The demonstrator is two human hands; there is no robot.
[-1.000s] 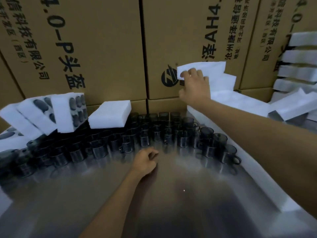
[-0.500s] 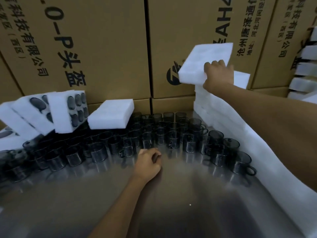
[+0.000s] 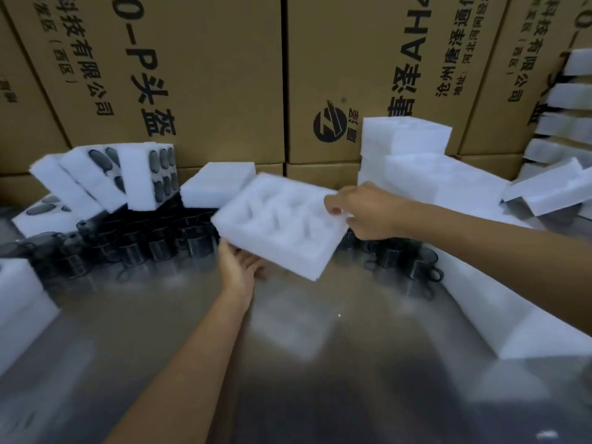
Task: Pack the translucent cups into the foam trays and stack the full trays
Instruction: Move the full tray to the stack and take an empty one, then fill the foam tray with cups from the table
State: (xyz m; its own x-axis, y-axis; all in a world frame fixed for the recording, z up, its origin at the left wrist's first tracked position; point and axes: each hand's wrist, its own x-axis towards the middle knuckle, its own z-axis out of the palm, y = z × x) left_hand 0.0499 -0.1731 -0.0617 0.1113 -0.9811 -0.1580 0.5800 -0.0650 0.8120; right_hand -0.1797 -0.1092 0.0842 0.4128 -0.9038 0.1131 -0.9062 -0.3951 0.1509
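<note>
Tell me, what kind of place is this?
Probably a packing station in a warehouse or small factory. Large printed cardboard boxes line the back, dozens of identical dark cups crowd a metal table, and white foam trays are piled around.

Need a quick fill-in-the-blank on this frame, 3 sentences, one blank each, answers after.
1. The right hand pinches the ____ edge of the empty foam tray.
2. The left hand supports that tray from ____.
3. The dark translucent cups stand on the metal table, in front of ____ boxes.

Answers: right; below; cardboard
</note>
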